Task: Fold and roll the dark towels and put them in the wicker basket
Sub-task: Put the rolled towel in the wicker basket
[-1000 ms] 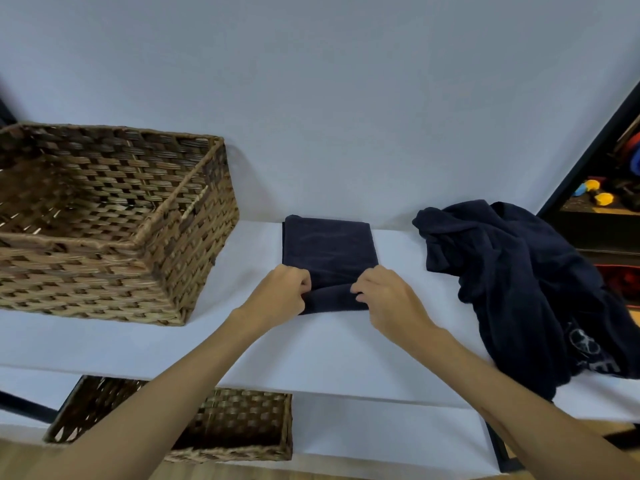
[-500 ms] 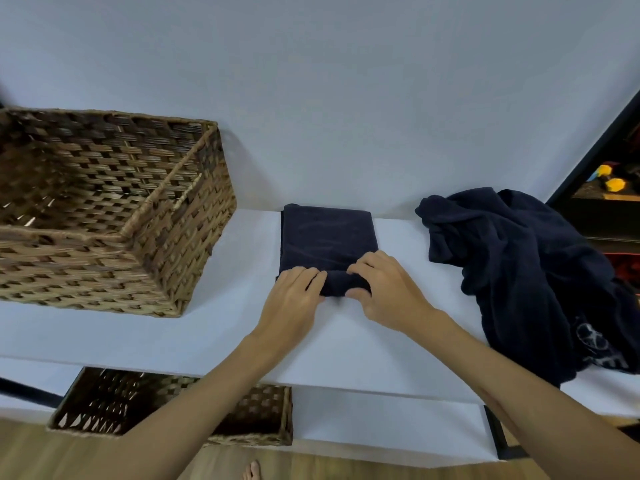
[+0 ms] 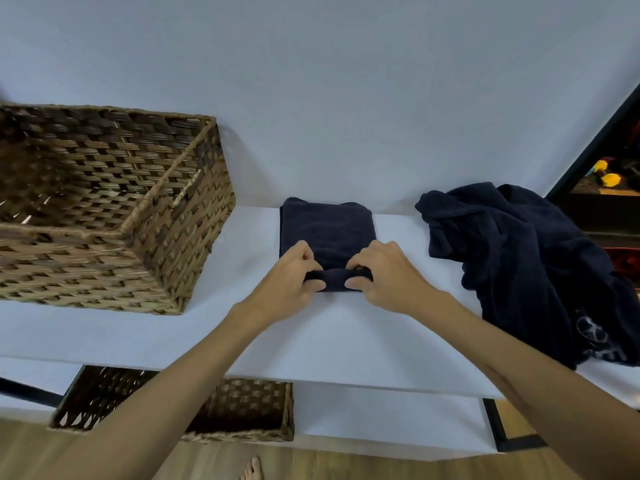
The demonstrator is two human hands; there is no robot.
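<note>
A dark navy folded towel (image 3: 327,228) lies flat on the white shelf top (image 3: 214,327), near the wall. Its near end is curled into a tight roll, and both hands grip that roll. My left hand (image 3: 289,282) pinches the roll's left end. My right hand (image 3: 384,275) pinches its right end. The large wicker basket (image 3: 194,237) stands empty at the left of the shelf, about a hand's width from the towel. A crumpled heap of dark towels (image 3: 519,271) lies at the right and hangs over the front edge.
A second, smaller wicker basket (image 3: 249,407) sits on the lower shelf below my left arm. A pale wall rises right behind the shelf. A black frame and a dark unit with yellow objects (image 3: 609,178) stand at far right. A bare foot (image 3: 252,469) shows on the wooden floor.
Both hands have rolled the towel's near end away from me, so the roll is thicker and the flat part shorter. The view has shifted slightly.
</note>
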